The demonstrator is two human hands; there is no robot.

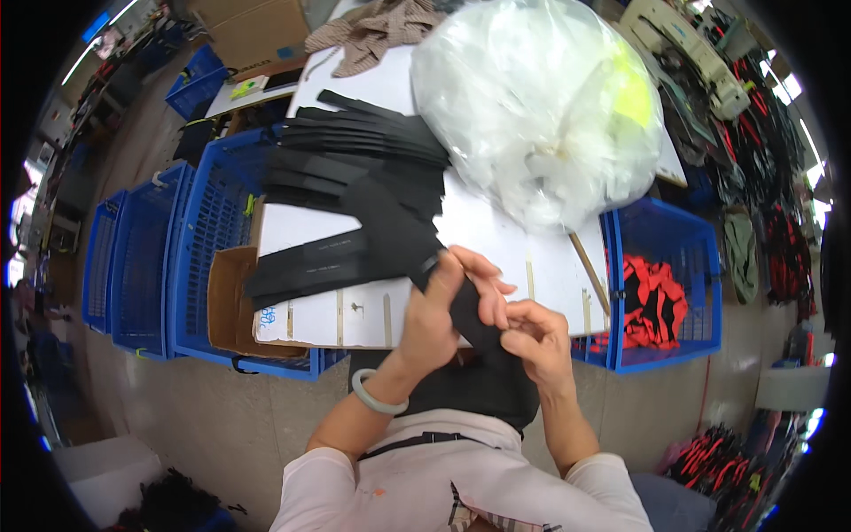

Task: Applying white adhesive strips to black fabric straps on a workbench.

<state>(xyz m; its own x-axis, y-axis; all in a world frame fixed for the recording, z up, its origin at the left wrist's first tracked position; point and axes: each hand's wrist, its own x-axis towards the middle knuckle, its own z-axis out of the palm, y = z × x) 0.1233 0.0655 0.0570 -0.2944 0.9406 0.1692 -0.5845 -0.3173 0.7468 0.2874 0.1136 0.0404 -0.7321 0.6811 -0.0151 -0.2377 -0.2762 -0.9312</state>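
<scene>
My left hand [436, 306] grips a long black fabric strip [390, 232] near the front edge of the white table [496, 239]. My right hand [536, 335] pinches the same strip lower down, where it hangs toward my lap. The strip runs up and left to a fanned stack of black fabric pieces [359, 151] spread over the table's left side. A pale green bangle [377, 397] circles my left wrist.
A big clear plastic bag [541, 97] of white pieces fills the table's right half. Blue crates [168, 257] stand at the left, with an open cardboard box [229, 301]. Another blue crate [669, 284] at the right holds red and black straps. Beige cloth [381, 27] lies far back.
</scene>
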